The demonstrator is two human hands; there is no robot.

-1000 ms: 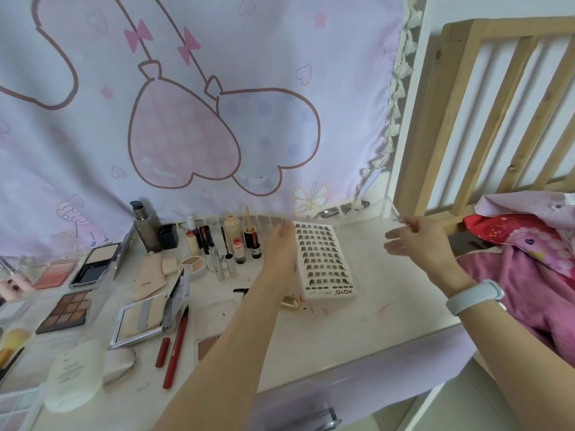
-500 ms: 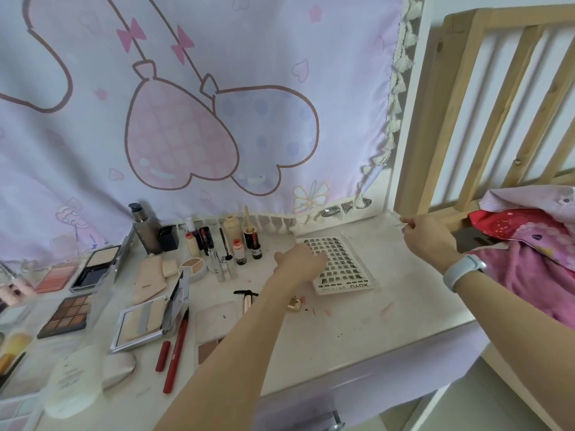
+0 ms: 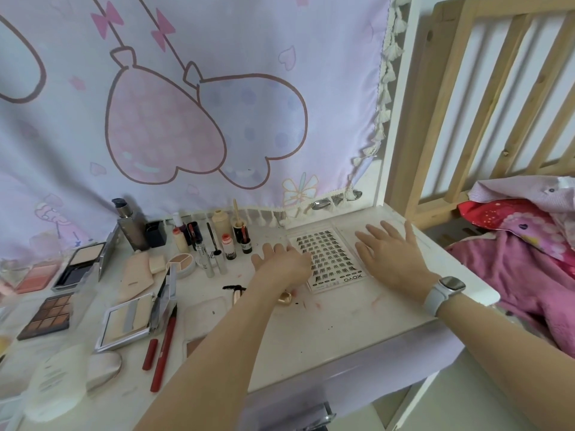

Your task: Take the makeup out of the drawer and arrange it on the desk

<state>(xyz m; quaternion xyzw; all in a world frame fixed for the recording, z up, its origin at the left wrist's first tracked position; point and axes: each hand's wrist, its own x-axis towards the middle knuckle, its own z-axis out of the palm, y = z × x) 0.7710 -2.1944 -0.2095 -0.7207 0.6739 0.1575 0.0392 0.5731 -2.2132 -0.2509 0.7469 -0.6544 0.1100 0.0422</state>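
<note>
My left hand (image 3: pixel 281 264) lies flat on the left edge of the clear plastic tray of black false-lash clusters (image 3: pixel 331 258) near the white table's (image 3: pixel 342 321) back right corner; my right hand (image 3: pixel 390 255), fingers (image 3: pixel 371 230) spread, rests palm-down just beside the tray.

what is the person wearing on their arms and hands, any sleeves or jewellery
Both forearms are bare, with no sleeves in view. The right wrist carries a smartwatch with a pale, whitish band and a rounded rectangular grey face. The left hand and right hand are ungloved, and no rings or bracelets show on either. Nail polish cannot be told at this resolution.
</note>
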